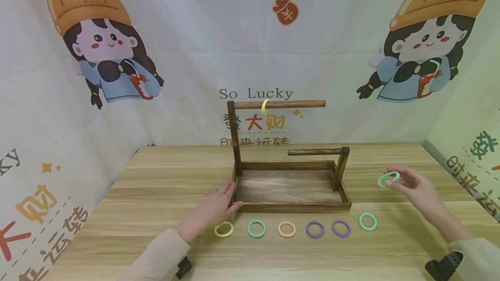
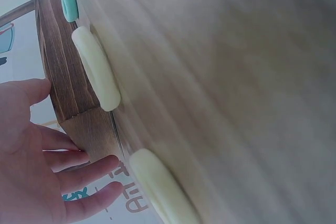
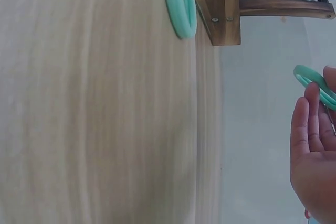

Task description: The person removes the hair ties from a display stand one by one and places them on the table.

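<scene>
The right hand pinches a mint-green ring in its fingertips, lifted off the worktop to the right of the wooden rack. The left hand rests flat, fingers straight, against the rack's front left corner. It looks like the carrying step; threading this ring would call for lining its hole up with a bar's free end. One yellow ring hangs on the upper bar. The backdrop reads "So Lucky".
</scene>
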### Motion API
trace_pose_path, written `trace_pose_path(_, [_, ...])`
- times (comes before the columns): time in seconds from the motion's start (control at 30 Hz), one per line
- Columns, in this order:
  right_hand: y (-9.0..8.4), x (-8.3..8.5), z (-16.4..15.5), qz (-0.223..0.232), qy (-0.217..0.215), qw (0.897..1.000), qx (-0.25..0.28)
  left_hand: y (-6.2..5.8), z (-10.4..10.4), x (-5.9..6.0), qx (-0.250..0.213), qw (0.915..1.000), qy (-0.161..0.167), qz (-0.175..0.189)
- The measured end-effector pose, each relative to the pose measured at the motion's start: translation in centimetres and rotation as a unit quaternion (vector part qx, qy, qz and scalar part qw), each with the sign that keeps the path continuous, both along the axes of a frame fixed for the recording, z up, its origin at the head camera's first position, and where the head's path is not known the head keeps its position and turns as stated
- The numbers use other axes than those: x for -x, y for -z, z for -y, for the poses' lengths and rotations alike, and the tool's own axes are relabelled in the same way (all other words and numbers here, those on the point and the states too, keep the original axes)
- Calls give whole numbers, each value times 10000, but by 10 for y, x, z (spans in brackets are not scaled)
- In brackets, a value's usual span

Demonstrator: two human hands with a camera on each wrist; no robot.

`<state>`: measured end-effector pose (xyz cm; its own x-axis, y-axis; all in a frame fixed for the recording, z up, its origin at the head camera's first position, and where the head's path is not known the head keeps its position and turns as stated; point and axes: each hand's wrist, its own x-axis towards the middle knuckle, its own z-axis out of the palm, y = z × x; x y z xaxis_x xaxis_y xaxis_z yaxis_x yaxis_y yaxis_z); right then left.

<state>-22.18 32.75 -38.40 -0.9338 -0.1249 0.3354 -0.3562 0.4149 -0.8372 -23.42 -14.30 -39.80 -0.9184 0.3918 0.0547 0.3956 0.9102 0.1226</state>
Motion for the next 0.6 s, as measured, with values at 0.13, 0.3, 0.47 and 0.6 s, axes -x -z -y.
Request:
trace_pose_path(0.13, [2,-4,-4,52,-49,10000,-33,-2,0,-1,-34,10000,7,14])
trace_pose_path(0.3, [9,-6,-11,120,-145,9998,-48,-2,-1,-2,-63,10000,1,46])
trace_pose_path(0.47, [12,-10,-17,407,-204,9988,-197,0,0,0,-54,10000,-2,6])
trace_pose_path(0.6, [15,-12,-21,637,-306,9960,-545,1,0,1,-29,10000,-1,2])
